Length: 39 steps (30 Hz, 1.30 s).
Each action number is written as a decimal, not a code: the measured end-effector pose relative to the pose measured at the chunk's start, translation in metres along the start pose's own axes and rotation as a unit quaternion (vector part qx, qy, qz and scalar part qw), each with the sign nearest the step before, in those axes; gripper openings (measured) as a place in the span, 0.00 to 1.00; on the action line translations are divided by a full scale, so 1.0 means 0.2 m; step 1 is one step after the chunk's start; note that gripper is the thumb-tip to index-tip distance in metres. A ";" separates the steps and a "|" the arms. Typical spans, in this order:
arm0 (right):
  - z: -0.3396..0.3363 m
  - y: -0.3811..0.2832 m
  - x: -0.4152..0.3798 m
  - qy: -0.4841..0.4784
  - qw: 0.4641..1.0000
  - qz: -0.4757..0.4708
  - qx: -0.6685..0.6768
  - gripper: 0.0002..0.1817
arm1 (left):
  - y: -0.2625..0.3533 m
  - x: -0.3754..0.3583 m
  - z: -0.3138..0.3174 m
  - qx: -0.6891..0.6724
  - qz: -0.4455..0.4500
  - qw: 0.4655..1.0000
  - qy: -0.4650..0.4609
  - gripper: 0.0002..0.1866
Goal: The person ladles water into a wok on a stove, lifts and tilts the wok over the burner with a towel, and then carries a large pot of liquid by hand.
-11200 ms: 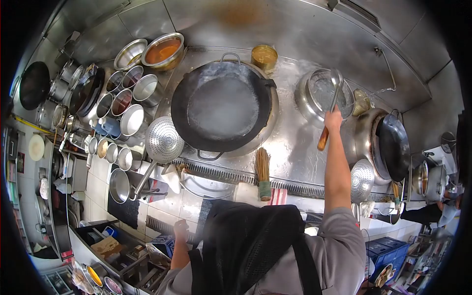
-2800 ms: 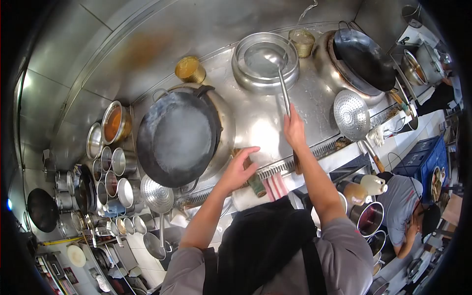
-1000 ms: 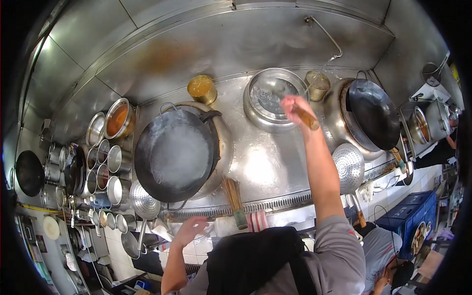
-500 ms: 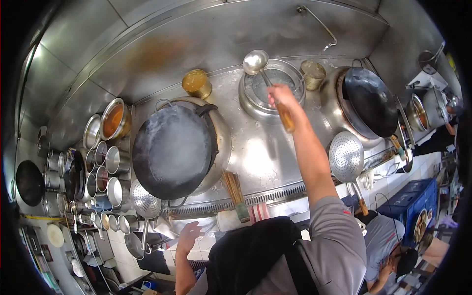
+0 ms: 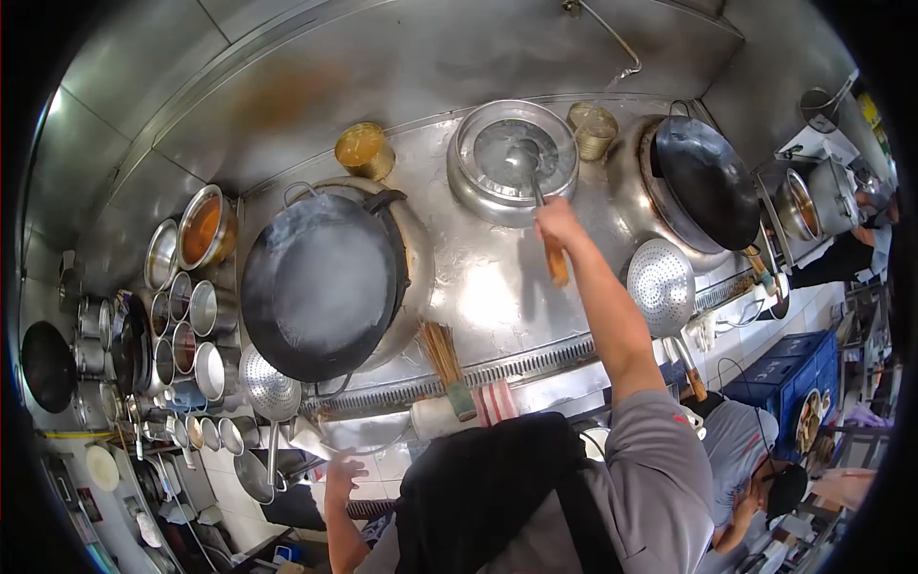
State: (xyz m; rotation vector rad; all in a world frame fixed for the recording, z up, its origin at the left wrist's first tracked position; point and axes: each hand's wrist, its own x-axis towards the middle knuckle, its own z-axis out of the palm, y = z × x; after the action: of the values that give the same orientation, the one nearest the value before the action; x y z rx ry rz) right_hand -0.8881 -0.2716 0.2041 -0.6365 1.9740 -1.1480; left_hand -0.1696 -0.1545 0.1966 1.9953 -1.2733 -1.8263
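My right hand (image 5: 559,226) is closed around the wooden handle of a ladle (image 5: 522,165). The ladle's bowl is down in the water of a round steel pot (image 5: 566,182) at the back of the stove. My left hand (image 5: 344,475) hangs low in front of the counter, fingers apart, holding nothing. Left of the pot, a large black wok (image 5: 263,277) sits on its burner, with steam or smoke rising from it. A second dark wok (image 5: 708,182) rests tilted over the right burner.
A bamboo brush (image 5: 442,359) and a striped cloth (image 5: 495,402) lie along the front edge. Perforated skimmers (image 5: 662,287) stand on both sides. Tins (image 5: 363,153) stand near the back wall. Bowls and several metal cups (image 5: 212,308) crowd the left. Another person (image 5: 741,459) bends at lower right.
The ladle has gone from above the rim of the steel pot down into its water, with my right hand lower. My left hand has shifted slightly left and down.
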 end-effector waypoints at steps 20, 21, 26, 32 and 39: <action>-0.14 -0.26 -0.04 0.241 0.922 -0.142 -0.267 0.29 | -0.83 -0.16 -0.01 -0.407 -0.066 0.909 0.057 0.07; -0.13 -0.23 -0.11 0.225 0.923 -0.136 -0.281 0.29 | -0.88 -0.13 -0.06 -0.417 -0.055 0.907 -0.012 0.06; -0.13 -0.08 -0.14 0.163 0.919 -0.128 -0.335 0.24 | -0.85 -0.01 -0.09 -0.251 -0.138 0.952 0.111 0.09; -0.21 -0.03 0.08 -0.163 0.958 0.057 0.228 0.09 | -0.75 0.02 -0.06 -0.221 -0.127 0.960 0.116 0.20; 0.01 -0.66 -0.11 -0.098 0.953 0.085 0.274 0.07 | -0.89 -0.04 -0.04 -0.248 -0.142 0.957 0.039 0.04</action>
State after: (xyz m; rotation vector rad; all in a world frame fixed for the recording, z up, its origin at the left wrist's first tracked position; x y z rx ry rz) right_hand -0.8667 -0.3187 0.3265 -0.2658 1.4181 -1.3852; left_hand -0.0785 -0.0412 0.0949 1.9981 -0.4486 -1.9168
